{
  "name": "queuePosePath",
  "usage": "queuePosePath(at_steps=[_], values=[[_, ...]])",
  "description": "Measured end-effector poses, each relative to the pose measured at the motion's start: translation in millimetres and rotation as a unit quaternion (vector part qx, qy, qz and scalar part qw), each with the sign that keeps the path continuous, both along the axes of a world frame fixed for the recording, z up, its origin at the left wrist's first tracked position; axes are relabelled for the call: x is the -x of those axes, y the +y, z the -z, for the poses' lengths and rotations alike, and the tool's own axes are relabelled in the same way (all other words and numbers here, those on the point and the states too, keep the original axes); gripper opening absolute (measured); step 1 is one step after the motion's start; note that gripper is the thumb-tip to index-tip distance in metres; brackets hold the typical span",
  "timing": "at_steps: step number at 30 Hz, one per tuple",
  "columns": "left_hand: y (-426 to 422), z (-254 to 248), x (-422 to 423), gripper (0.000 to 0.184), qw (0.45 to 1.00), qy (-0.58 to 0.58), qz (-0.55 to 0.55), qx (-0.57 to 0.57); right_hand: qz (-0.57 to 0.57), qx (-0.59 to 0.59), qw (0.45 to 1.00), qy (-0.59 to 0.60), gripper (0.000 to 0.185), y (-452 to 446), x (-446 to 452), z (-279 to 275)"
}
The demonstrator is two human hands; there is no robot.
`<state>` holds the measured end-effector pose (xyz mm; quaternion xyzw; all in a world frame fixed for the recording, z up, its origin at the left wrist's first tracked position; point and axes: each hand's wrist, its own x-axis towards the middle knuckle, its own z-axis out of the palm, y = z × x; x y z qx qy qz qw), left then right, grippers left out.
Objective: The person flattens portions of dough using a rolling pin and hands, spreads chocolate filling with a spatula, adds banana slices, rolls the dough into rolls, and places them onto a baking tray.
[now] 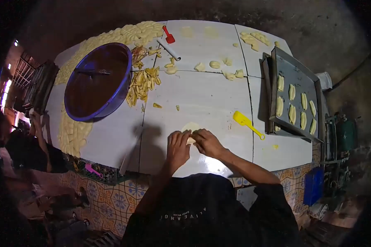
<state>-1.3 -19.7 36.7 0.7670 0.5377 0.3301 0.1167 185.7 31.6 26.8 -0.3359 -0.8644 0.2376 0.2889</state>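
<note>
A flat piece of pale dough [191, 126] lies on the white tabletop, close to its near edge. Both hands meet over it, fingers bent and pinching its near part, which looks folded. My left hand [179, 146] grips from the left, my right hand [208, 143] from the right. The fingertips hide part of the fold, so any filling inside cannot be made out. To the right of my hands lies a yellow plastic scoop [244, 122]. Several small dough lumps [214, 64] sit beyond them.
At left stands a blue tub [127, 84] of brown filling, beside yellow strips [142, 84] and massed dough pieces [123, 35]. A red scoop [168, 36] and a white rod [168, 49] lie at the back. A metal tray [286, 66] holds several shaped rolls. Another person's arm [41, 136] shows far left.
</note>
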Motion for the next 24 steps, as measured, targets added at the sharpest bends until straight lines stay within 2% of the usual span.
queuePosePath(at_steps=[1,2,3,4,7,8,9,11,12,13,14,16,17,19,20,21,22,24], values=[[5.6,14.2,0.7,0.026,1.000,-0.018,0.000,-0.020,0.013,0.035,0.999,-0.006,0.026,0.6,-1.1,8.4],[5.6,26.1,2.8,0.030,0.999,0.021,-0.025,-0.042,0.026,0.067,0.997,-0.012,0.025,3.3,-2.7,18.1],[6.9,28.5,3.7,0.034,0.995,0.061,-0.051,-0.064,0.034,0.030,0.999,0.028,0.024,6.7,0.0,21.2],[7.0,30.8,3.6,0.038,0.988,0.100,-0.076,-0.086,0.065,0.010,0.998,0.019,0.024,5.7,-1.2,23.1],[-14.8,5.0,-14.4,0.039,0.983,0.123,-0.140,-0.006,0.136,-0.044,0.990,-0.018,0.024,1.6,-4.2,9.3],[-17.9,-3.9,-17.7,0.038,0.977,0.133,-0.163,0.014,0.141,0.005,0.989,-0.049,0.034,-3.8,-2.8,5.0],[-19.1,-2.9,-15.7,0.052,0.978,0.146,-0.130,0.074,0.137,0.001,0.988,-0.065,0.042,-11.3,1.4,4.6],[-2.7,26.1,-15.5,0.060,0.976,0.141,-0.144,0.082,0.127,0.023,0.981,-0.142,0.062,-17.2,11.6,20.0],[7.2,35.5,-16.2,0.065,0.975,0.138,-0.149,0.086,0.153,0.010,0.977,-0.150,0.062,-9.0,19.1,20.6],[26.8,26.9,-16.9,0.069,0.957,0.208,-0.171,0.110,0.179,-0.005,0.971,-0.160,0.062,9.3,27.7,18.2],[47.4,25.5,-14.6,0.068,0.951,0.209,-0.189,0.127,0.204,-0.021,0.964,-0.169,0.063,28.7,35.3,15.8],[88.2,26.9,-10.9,0.065,0.967,0.102,-0.187,0.137,0.228,-0.025,0.958,-0.174,0.062,68.0,47.3,19.6],[104.1,27.3,-8.2,0.064,0.970,0.087,-0.191,0.124,0.240,-0.035,0.961,-0.135,0.057,85.0,51.2,19.0],[125.8,29.6,-3.3,0.064,0.973,0.055,-0.200,0.099,0.248,0.018,0.968,-0.036,0.050,108.3,48.2,12.0],[125.7,32.0,0.7,0.061,0.981,-0.006,-0.183,0.058,0.249,0.045,0.967,0.013,0.047,115.2,46.9,9.3],[119.3,33.0,7.5,0.058,0.989,-0.024,-0.147,0.023,0.222,0.099,0.960,0.143,0.038,107.4,38.5,-11.3],[108.5,32.2,14.2,0.056,0.993,-0.040,-0.111,-0.010,0.209,0.018,0.973,0.097,0.035,103.6,29.7,-2.5],[75.9,29.2,21.1,0.052,0.998,-0.045,-0.049,0.013,0.185,0.028,0.979,0.077,0.034,67.7,12.1,-1.6]])
